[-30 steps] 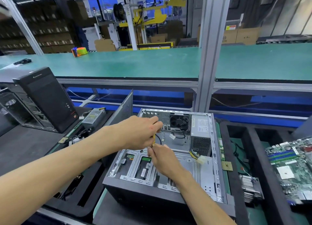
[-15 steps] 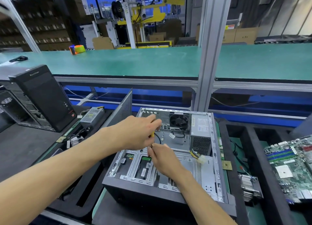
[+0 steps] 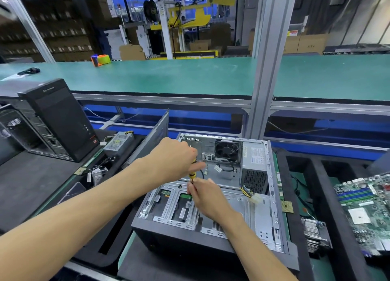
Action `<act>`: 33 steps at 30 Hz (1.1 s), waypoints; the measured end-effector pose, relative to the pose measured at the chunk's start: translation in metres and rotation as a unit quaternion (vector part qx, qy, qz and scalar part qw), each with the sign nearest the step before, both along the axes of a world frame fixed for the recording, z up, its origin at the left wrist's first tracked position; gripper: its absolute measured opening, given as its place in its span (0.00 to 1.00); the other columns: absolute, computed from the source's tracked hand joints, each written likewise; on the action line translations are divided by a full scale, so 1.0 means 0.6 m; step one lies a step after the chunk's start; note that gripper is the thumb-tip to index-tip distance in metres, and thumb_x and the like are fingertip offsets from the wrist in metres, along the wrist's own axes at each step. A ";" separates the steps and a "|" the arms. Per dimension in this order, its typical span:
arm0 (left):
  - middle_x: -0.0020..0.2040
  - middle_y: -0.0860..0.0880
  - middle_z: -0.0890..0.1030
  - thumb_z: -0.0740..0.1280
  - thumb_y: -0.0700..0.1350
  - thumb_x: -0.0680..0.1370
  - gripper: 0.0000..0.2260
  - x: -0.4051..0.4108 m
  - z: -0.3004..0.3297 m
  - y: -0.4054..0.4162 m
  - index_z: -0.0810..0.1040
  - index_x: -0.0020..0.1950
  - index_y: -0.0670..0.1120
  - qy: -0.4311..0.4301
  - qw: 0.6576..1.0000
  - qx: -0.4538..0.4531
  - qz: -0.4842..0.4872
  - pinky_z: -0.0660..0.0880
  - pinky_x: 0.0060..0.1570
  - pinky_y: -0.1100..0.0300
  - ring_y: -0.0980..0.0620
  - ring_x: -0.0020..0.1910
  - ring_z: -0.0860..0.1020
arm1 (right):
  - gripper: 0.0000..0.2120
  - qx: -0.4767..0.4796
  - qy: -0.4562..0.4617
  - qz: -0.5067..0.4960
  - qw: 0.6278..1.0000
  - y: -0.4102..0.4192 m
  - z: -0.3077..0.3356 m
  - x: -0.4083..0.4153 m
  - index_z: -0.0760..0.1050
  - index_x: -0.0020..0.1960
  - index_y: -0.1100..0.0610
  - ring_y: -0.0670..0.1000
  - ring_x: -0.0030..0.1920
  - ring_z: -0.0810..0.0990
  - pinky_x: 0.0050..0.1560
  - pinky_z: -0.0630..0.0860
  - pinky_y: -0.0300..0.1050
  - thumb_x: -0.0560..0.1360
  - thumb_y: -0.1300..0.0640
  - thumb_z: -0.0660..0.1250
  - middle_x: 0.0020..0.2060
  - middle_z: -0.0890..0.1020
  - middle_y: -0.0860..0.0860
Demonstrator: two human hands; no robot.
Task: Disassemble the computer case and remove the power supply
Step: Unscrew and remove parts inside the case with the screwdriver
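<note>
Between the earlier views and this one both hands hold station over the opened computer case [image 3: 211, 228]: the left hand [image 3: 173, 160] grips a yellow screwdriver [image 3: 192, 173], the right hand [image 3: 203, 198] pinches its lower shaft, suggesting a screw being worked, while the power supply [image 3: 254, 166] remains mounted at the case's rear right corner.

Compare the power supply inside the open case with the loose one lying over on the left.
The power supply in the case sits mounted in the open case, yellow wires trailing from it. The loose power supply lies flat outside, beside the black tower. Both are grey metal boxes with labels.
</note>
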State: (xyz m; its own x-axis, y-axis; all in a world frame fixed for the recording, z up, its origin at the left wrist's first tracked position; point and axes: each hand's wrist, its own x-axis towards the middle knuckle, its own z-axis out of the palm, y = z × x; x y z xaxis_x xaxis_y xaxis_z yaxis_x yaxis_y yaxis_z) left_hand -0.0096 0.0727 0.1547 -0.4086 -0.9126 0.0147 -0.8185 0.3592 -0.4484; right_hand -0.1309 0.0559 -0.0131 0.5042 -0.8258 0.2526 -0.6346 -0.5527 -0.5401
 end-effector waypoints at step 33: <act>0.33 0.52 0.69 0.48 0.62 0.83 0.22 0.012 -0.005 0.008 0.68 0.44 0.48 -0.007 0.999 0.007 0.054 0.64 0.31 0.57 0.45 0.36 0.76 | 0.14 -0.032 -0.032 0.018 0.999 0.002 -0.001 -0.004 0.61 0.44 0.48 0.49 0.29 0.66 0.41 0.57 0.47 0.85 0.44 0.46 0.29 0.70 0.45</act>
State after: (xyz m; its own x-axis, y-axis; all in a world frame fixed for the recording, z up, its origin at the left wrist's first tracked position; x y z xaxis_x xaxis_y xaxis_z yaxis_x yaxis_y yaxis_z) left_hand -0.0025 0.0776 0.1515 -0.3087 -0.9512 -0.0027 -0.8463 0.2759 -0.4556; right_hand -0.1334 0.0571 -0.0135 0.5146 -0.7882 0.3375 -0.5788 -0.6098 -0.5415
